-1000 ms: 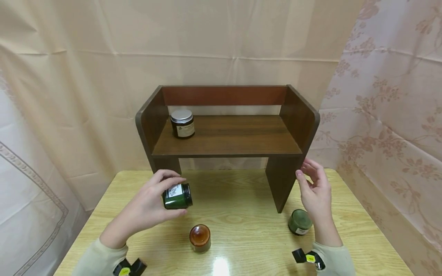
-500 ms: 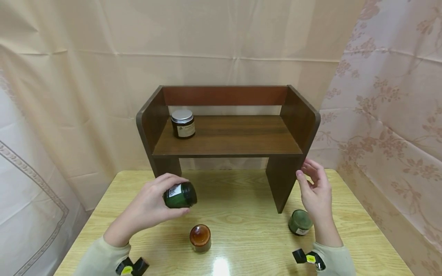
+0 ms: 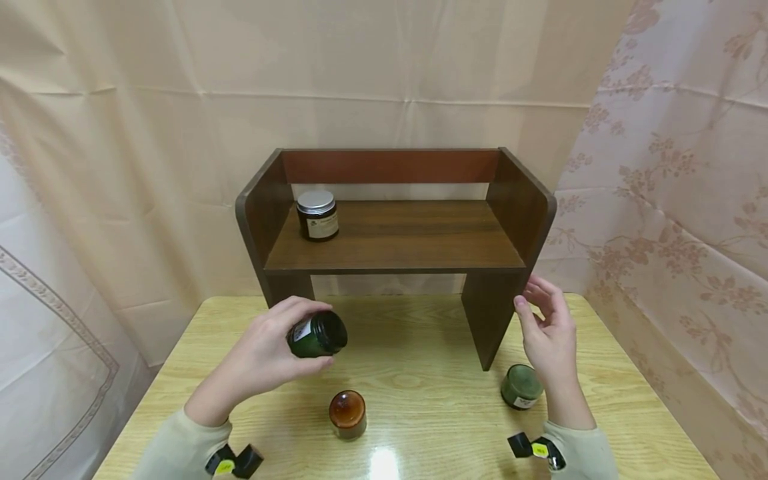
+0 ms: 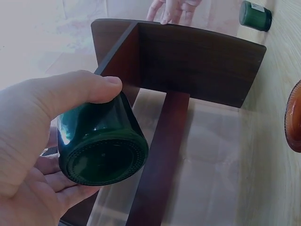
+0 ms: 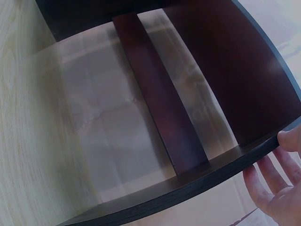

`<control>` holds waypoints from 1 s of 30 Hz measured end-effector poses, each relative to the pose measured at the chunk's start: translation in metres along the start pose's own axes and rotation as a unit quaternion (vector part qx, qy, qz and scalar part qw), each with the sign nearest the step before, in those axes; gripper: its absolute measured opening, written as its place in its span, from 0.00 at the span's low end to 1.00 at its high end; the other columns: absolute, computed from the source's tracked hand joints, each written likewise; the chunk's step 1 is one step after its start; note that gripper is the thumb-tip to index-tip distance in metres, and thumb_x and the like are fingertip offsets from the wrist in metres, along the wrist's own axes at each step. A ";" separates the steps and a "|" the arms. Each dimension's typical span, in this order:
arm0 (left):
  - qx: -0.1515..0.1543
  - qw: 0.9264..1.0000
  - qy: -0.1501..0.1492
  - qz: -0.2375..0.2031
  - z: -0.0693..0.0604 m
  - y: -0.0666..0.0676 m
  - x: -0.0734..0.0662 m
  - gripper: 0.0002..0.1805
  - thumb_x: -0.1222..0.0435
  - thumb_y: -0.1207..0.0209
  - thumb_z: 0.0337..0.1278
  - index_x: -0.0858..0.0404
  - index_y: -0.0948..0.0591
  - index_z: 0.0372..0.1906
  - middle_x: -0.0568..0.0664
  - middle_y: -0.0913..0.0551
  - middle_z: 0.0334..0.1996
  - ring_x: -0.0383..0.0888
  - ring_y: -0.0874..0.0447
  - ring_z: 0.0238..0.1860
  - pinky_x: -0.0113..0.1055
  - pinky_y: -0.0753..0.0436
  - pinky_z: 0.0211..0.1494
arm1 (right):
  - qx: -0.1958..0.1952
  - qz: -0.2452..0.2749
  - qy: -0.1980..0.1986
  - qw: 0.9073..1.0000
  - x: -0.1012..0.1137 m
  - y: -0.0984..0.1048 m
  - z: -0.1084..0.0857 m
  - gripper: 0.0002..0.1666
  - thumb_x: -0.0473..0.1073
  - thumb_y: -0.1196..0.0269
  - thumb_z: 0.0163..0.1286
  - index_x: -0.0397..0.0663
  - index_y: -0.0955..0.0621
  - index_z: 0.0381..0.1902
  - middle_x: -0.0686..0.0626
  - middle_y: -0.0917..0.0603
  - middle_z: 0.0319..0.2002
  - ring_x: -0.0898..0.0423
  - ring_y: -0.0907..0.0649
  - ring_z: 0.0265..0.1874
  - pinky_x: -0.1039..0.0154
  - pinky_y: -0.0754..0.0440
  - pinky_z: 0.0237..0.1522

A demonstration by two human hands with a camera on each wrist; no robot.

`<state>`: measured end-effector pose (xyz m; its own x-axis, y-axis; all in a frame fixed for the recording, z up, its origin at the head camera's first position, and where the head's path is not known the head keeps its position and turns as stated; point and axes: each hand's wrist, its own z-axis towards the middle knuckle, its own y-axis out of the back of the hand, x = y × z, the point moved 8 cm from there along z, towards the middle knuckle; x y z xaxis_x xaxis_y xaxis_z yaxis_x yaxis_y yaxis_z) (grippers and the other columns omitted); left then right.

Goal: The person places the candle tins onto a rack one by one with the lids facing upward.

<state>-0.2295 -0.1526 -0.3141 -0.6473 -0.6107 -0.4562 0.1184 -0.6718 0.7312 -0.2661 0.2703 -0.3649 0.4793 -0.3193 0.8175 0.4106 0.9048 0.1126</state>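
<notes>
My left hand (image 3: 261, 350) grips a dark green glass jar (image 3: 312, 337) around its sides. The jar is held tilted above the wooden table, its dark round end facing right and toward the head camera. In the left wrist view the ribbed base of the green jar (image 4: 103, 157) shows, with the thumb along its side. At the brown shelf's right panel (image 3: 495, 313), my right hand (image 3: 549, 333) rests its fingertips against the outer side and front edge. The right wrist view shows the thumb at the edge of the panel (image 5: 207, 181).
A silver-lidded jar (image 3: 318, 217) stands at the left of the upper shelf board (image 3: 408, 233). An amber glass jar (image 3: 348, 415) stands on the table (image 3: 432, 427) in front of the shelf. Another green jar (image 3: 521, 385) is beside my right wrist.
My left hand has moved slightly right and turned the green jar, so that its dark round end faces the head camera more. My right hand has stayed at the panel.
</notes>
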 end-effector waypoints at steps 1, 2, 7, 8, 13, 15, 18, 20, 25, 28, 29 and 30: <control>0.000 1.000 0.000 0.000 0.000 0.000 0.000 0.40 0.61 0.12 0.39 0.53 0.15 0.63 0.41 0.14 0.54 0.41 0.13 0.49 0.41 0.11 0.47 | 0.000 0.000 0.000 1.000 0.000 0.000 0.000 0.25 0.27 0.39 0.81 0.35 0.25 0.73 0.64 0.15 0.56 0.64 0.16 0.57 0.77 0.18 0.55; 0.001 1.000 -0.001 -0.001 0.001 0.000 -0.001 0.40 0.61 0.12 0.39 0.53 0.15 0.64 0.41 0.14 0.54 0.41 0.13 0.49 0.41 0.11 0.47 | 0.000 -0.001 -0.001 1.000 0.000 0.000 0.000 0.25 0.27 0.39 0.81 0.35 0.25 0.73 0.64 0.15 0.56 0.64 0.16 0.57 0.77 0.18 0.55; 0.003 1.000 0.001 -0.002 0.002 0.001 -0.002 0.40 0.61 0.12 0.40 0.53 0.15 0.64 0.41 0.14 0.54 0.40 0.14 0.49 0.40 0.11 0.47 | 0.000 -0.006 -0.003 1.000 -0.001 0.000 0.000 0.25 0.27 0.39 0.81 0.35 0.25 0.72 0.64 0.15 0.56 0.64 0.16 0.57 0.78 0.19 0.55; 0.003 1.000 0.001 -0.001 0.002 0.001 -0.002 0.40 0.60 0.12 0.40 0.53 0.15 0.64 0.41 0.14 0.54 0.40 0.14 0.49 0.40 0.11 0.47 | -0.001 -0.006 -0.003 1.000 -0.001 0.000 0.000 0.25 0.27 0.39 0.81 0.35 0.25 0.72 0.64 0.15 0.55 0.64 0.16 0.57 0.78 0.19 0.55; 0.005 1.000 0.003 0.001 0.003 0.003 -0.003 0.40 0.60 0.12 0.40 0.50 0.15 0.64 0.39 0.15 0.54 0.39 0.15 0.50 0.41 0.12 0.48 | -0.001 -0.001 -0.003 1.000 -0.001 0.000 0.000 0.25 0.27 0.39 0.81 0.34 0.25 0.72 0.64 0.15 0.55 0.64 0.16 0.57 0.77 0.18 0.55; 0.005 1.000 0.002 0.001 0.003 0.003 -0.004 0.39 0.60 0.12 0.41 0.49 0.15 0.64 0.39 0.16 0.54 0.39 0.15 0.50 0.41 0.12 0.48 | -0.001 -0.001 -0.003 1.000 -0.001 0.000 0.000 0.25 0.27 0.39 0.81 0.34 0.25 0.73 0.64 0.15 0.55 0.64 0.16 0.57 0.77 0.18 0.54; 0.006 1.000 0.001 0.003 0.003 0.004 -0.005 0.39 0.60 0.12 0.41 0.49 0.15 0.64 0.39 0.16 0.54 0.39 0.15 0.51 0.42 0.12 0.49 | -0.002 -0.001 -0.002 1.000 -0.001 0.000 0.000 0.25 0.27 0.39 0.81 0.35 0.25 0.73 0.64 0.15 0.55 0.64 0.16 0.57 0.77 0.18 0.54; 0.007 1.000 0.002 0.001 0.004 0.004 -0.005 0.39 0.60 0.11 0.40 0.49 0.15 0.64 0.39 0.16 0.55 0.39 0.15 0.51 0.41 0.11 0.49 | -0.003 0.000 -0.002 1.000 -0.001 0.000 0.000 0.25 0.27 0.39 0.81 0.34 0.25 0.73 0.64 0.15 0.55 0.64 0.16 0.57 0.77 0.18 0.54; 0.010 1.000 0.007 -0.001 0.003 0.004 -0.005 0.40 0.59 0.11 0.40 0.48 0.15 0.64 0.38 0.16 0.54 0.38 0.15 0.49 0.40 0.12 0.47 | -0.004 0.000 -0.002 1.000 -0.001 0.000 0.000 0.25 0.27 0.39 0.81 0.34 0.25 0.72 0.64 0.15 0.55 0.64 0.16 0.57 0.77 0.18 0.53; 0.010 1.000 0.005 -0.001 0.004 0.004 -0.005 0.40 0.59 0.11 0.40 0.48 0.15 0.64 0.38 0.16 0.54 0.38 0.15 0.49 0.40 0.12 0.47 | -0.003 -0.001 -0.001 1.000 -0.001 0.000 0.000 0.25 0.27 0.39 0.81 0.34 0.25 0.72 0.64 0.15 0.55 0.64 0.16 0.57 0.77 0.18 0.53; 0.010 1.000 0.004 0.000 0.004 0.004 -0.006 0.40 0.59 0.11 0.40 0.48 0.15 0.64 0.38 0.16 0.54 0.38 0.15 0.49 0.40 0.12 0.47 | -0.002 -0.001 -0.001 1.000 -0.001 0.000 0.000 0.25 0.27 0.39 0.81 0.35 0.25 0.72 0.64 0.15 0.55 0.64 0.16 0.57 0.77 0.18 0.53; 0.010 1.000 0.003 0.001 0.004 0.004 -0.006 0.40 0.59 0.11 0.40 0.48 0.15 0.64 0.38 0.16 0.54 0.38 0.15 0.49 0.40 0.12 0.47 | -0.002 -0.001 0.000 1.000 -0.001 0.000 0.000 0.25 0.27 0.39 0.81 0.35 0.25 0.73 0.64 0.15 0.55 0.64 0.16 0.57 0.77 0.18 0.53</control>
<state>-0.2281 -0.1500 -0.3065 -0.6427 -0.6139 -0.4583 0.1044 -0.6629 0.7414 -0.2666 0.2711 -0.3654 0.4779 -0.3206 0.8178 0.4146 0.9031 0.1118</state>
